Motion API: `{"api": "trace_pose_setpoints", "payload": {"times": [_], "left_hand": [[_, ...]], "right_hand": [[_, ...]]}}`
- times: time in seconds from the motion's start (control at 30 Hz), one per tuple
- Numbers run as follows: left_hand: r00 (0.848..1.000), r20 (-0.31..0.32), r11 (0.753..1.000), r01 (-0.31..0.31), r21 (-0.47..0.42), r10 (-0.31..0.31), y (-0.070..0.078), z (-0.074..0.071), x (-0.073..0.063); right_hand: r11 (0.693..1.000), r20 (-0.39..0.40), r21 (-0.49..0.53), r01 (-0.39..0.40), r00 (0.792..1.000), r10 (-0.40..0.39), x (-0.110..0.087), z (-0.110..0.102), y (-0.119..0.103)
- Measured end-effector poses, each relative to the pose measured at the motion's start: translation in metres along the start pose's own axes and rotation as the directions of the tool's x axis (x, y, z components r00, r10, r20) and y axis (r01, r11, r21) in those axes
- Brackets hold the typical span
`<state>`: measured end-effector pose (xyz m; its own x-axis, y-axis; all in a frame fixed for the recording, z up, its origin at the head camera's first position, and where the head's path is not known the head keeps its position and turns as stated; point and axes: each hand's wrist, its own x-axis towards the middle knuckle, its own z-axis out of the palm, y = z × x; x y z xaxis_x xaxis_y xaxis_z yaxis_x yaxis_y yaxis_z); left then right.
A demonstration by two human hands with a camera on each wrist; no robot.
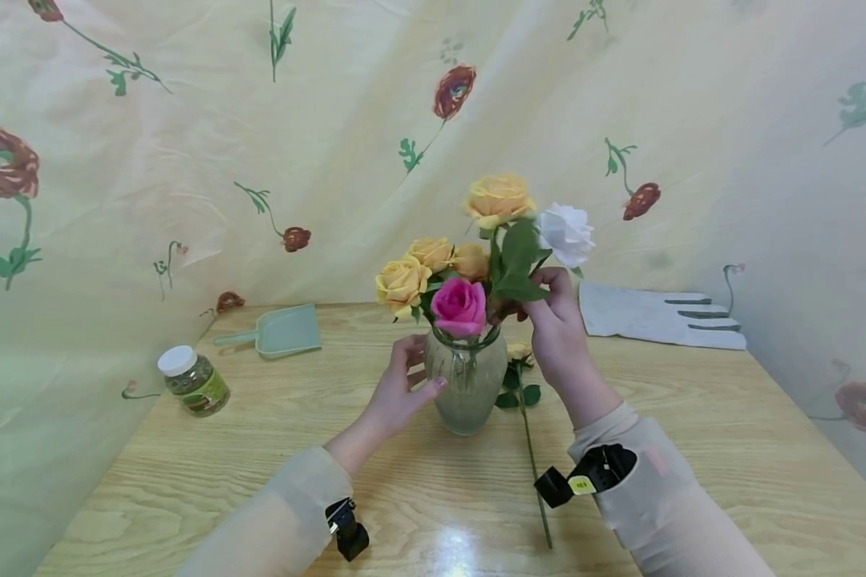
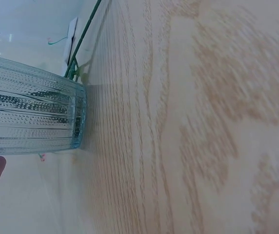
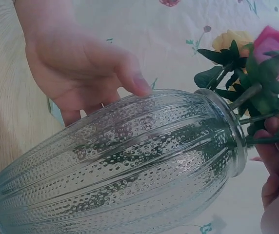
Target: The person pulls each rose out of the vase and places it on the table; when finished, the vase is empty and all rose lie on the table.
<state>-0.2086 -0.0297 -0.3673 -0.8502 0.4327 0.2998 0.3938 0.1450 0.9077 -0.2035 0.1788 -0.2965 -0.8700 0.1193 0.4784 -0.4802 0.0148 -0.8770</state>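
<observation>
A ribbed clear glass vase [image 1: 465, 394] stands upright on the table, holding several yellow roses [image 1: 402, 282] and a pink rose [image 1: 459, 307]. My left hand [image 1: 397, 386] steadies the vase's left side, its thumb on the glass and its fingers curved behind. At the vase mouth my right hand [image 1: 559, 332] pinches the green stem of a white rose [image 1: 567, 234]; in the right wrist view this stem [image 3: 271, 140] runs into the rim. Green leaves partly cover the right fingertips in the head view. One more yellow rose [image 1: 520, 353] lies on the table, right of the vase.
A pale green dustpan [image 1: 289, 331] and a lidded jar [image 1: 195, 383] are on the left of the wooden table [image 1: 418, 513]. A whitish glove [image 1: 657, 316] lies at the back right. Flower-printed cloth [image 1: 346, 120] hangs behind.
</observation>
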Motion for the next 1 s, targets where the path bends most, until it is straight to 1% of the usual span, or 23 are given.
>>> {"api": "trace_pose_setpoints", "payload": {"times": [0.23,0.37,0.57,0.73,0.8,0.87,0.97,1.0], "left_hand": [[1.000,-0.005,1.000,-0.014,-0.026,0.013,-0.028,0.003,0.007],[0.999,-0.016,0.999,-0.036,-0.020,0.036,-0.033,0.003,0.006],[0.998,-0.029,0.998,-0.059,-0.013,0.059,-0.034,0.003,0.006],[0.998,-0.034,0.999,-0.046,-0.009,0.046,-0.035,0.004,0.006],[0.999,-0.033,0.999,-0.040,-0.008,0.040,-0.034,0.004,0.006],[0.999,-0.030,0.999,-0.042,-0.007,0.042,-0.034,0.004,0.006],[0.998,-0.025,0.999,-0.052,-0.008,0.052,-0.034,0.005,0.006],[0.998,-0.023,0.998,-0.056,-0.011,0.056,-0.034,0.005,0.006]], "right_hand": [[0.999,0.016,0.032,-0.013,1.000,0.013,0.001,-0.003,0.000],[0.998,0.033,0.059,-0.036,0.999,0.034,0.002,-0.005,-0.001],[0.994,0.069,0.076,-0.079,0.995,0.073,0.001,-0.006,-0.001],[0.994,0.100,0.030,-0.103,0.990,0.100,-0.002,-0.008,0.004],[0.992,0.117,-0.024,-0.121,0.986,0.123,-0.004,-0.010,0.007],[0.989,0.151,-0.064,-0.132,0.979,0.140,-0.005,-0.011,0.009],[0.979,0.205,-0.166,-0.119,0.967,0.152,-0.009,-0.014,0.012],[0.977,0.231,-0.185,-0.107,0.961,0.149,-0.010,-0.015,0.012]]}}
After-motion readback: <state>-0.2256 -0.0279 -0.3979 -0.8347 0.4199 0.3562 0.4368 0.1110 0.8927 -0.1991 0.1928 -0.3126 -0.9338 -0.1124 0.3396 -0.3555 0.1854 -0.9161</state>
